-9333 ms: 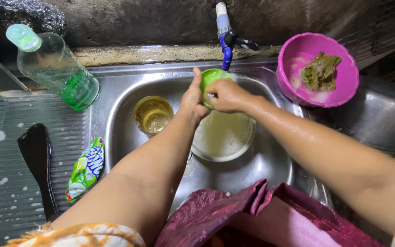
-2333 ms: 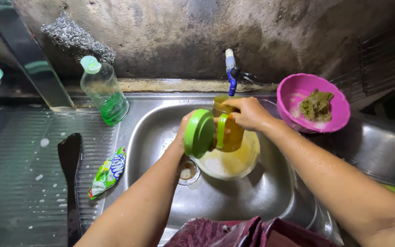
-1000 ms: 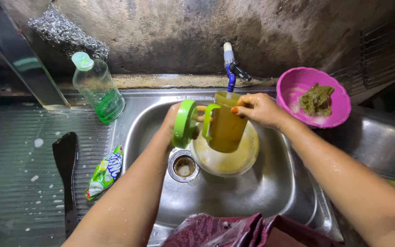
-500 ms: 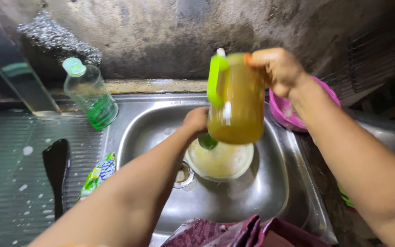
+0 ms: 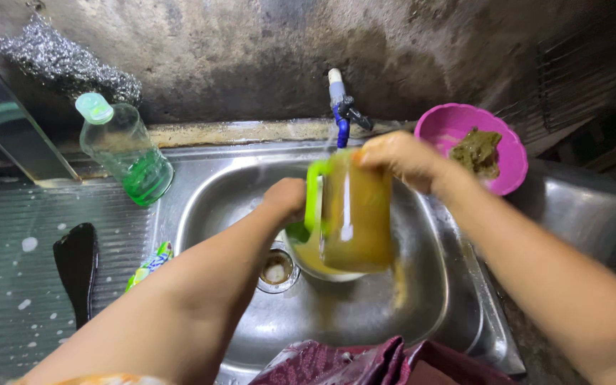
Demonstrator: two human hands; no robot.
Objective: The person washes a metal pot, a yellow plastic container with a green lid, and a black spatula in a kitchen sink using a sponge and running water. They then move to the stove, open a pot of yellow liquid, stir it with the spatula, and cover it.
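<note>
Over the sink (image 5: pixel 458 285), a wet amber mug (image 5: pixel 356 214) with a green handle hangs upright, the right hand (image 5: pixel 402 160) gripping its rim. The left hand (image 5: pixel 286 203) is closed on something green beside the handle. Judging by this, washing is midway; a bowl (image 5: pixel 315 264) waits below, tap (image 5: pixel 338 107) behind.

sink (image 5: pixel 422 314): glossy wet steel | mug (image 5: pixel 356 214): translucent smooth plastic | bowl (image 5: pixel 443 128): matt pink plastic | wall (image 5: pixel 251 57): rough concrete
</note>
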